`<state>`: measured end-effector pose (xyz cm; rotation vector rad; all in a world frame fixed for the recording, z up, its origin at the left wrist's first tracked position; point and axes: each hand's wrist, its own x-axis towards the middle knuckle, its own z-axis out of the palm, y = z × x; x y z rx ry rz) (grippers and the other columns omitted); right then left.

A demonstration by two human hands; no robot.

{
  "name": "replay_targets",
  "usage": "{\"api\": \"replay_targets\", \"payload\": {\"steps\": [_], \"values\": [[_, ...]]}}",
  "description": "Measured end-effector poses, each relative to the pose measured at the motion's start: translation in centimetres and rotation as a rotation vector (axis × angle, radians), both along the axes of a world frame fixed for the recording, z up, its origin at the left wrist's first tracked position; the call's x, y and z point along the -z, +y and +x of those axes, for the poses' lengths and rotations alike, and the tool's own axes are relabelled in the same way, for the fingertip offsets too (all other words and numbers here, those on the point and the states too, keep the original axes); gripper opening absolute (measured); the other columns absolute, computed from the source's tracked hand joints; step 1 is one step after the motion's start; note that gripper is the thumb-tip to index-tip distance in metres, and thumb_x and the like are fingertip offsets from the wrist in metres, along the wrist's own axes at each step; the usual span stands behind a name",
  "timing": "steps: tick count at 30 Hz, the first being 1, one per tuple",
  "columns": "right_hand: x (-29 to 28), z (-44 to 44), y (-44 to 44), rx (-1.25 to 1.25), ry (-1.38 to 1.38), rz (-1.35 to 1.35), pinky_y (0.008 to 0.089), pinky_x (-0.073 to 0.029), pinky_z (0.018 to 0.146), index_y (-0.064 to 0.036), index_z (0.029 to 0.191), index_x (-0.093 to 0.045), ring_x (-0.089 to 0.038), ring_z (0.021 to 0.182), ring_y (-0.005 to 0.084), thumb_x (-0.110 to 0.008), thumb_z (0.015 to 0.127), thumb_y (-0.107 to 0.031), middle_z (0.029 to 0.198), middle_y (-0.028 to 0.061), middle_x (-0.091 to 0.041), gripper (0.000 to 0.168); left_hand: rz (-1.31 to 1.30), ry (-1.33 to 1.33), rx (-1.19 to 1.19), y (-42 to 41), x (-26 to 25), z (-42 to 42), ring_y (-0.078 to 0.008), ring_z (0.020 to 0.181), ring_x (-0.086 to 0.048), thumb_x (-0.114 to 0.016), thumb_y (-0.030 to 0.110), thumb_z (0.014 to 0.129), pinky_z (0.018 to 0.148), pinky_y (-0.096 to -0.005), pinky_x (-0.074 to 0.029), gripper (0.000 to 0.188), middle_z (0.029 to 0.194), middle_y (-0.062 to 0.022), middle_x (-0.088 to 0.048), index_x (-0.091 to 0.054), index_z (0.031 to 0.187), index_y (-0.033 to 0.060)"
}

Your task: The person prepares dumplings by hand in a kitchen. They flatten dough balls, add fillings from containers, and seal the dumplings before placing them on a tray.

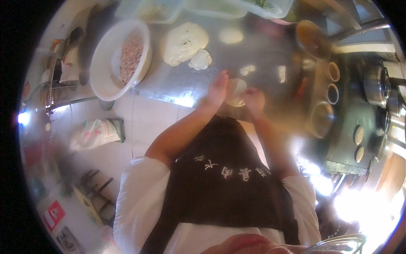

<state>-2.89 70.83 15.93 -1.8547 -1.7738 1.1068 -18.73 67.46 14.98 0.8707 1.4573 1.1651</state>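
A flat round of pale dough [236,92] lies on the metal worktop [177,79] near its front edge. At its left side is my left hand [219,89], fingers pointing up and away from me. My right hand [254,97] touches the right rim of the round with bent fingers; whether it pinches the dough is too blurred to tell. Beyond my hands lie a large soft mass of dough [186,41], a smaller lump [201,59] against it, and a rounded dough piece [231,35]. Two small dough bits [247,70] [282,74] rest to the right.
A white bowl of minced filling [103,63] stands at the left. Plastic tubs [215,11] line the far edge. At the right are small bowls [333,71], a larger round container [322,119], and a dark griddle [344,127] with two flat cakes [359,135]. A metal pot [374,85] stands beyond.
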Motion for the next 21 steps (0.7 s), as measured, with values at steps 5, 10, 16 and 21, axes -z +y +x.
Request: {"api": "replay_targets", "payload": {"steps": [5,10,16,21], "values": [[-6.0,-5.7,-4.5,-0.444,0.346,0.205,0.0367,-0.051,0.068,-0.007,0.089,-0.063,-0.064,0.077,0.0289,-0.07,0.069,-0.019,0.085,0.0125,-0.066,0.025,-0.298,-1.103,-0.256,-4.0,-2.4,-3.1,-0.029,0.11,-0.052,-0.034,0.041,0.097,0.095,-0.0447,-0.043,0.046,0.123,-0.0123,-0.052,-0.045,0.128,0.0089],[-7.7,-9.1,-0.6,-0.477,0.167,0.486,0.0387,-0.05,0.073,-0.006,0.092,-0.059,-0.062,0.083,0.032,-0.067,0.077,-0.018,0.092,0.0137,-0.063,0.021,-0.139,-1.474,-0.173,-5.4,-4.8,-8.0,-0.0309,0.112,-0.052,-0.034,0.052,0.094,0.097,-0.0483,-0.038,0.056,0.122,-0.0121,-0.055,-0.049,0.123,0.0068],[-14.1,-21.5,8.7,-0.388,0.321,0.477,0.0358,-0.052,0.068,-0.004,0.1,-0.062,-0.064,0.078,0.0264,-0.063,0.082,-0.017,0.09,0.0155,-0.063,0.023,-0.016,-1.544,-0.143,-4.1,-9.4,-18.5,-0.0301,0.111,-0.053,-0.036,0.043,0.096,0.095,-0.0477,-0.041,0.047,0.121,-0.0108,-0.056,-0.049,0.123,0.0071],[-20.4,-33.2,25.9,-0.283,0.043,1.026,0.0353,-0.054,0.067,0.001,0.107,-0.059,-0.066,0.071,0.0268,-0.055,0.087,-0.034,0.091,0.0192,-0.064,0.04,-0.102,-1.292,-0.191,-1.2,-11.9,-25.1,-0.03,0.109,-0.055,-0.038,0.035,0.097,0.092,-0.0459,-0.045,0.041,0.119,-0.0124,-0.056,-0.048,0.122,0.0053]]}}
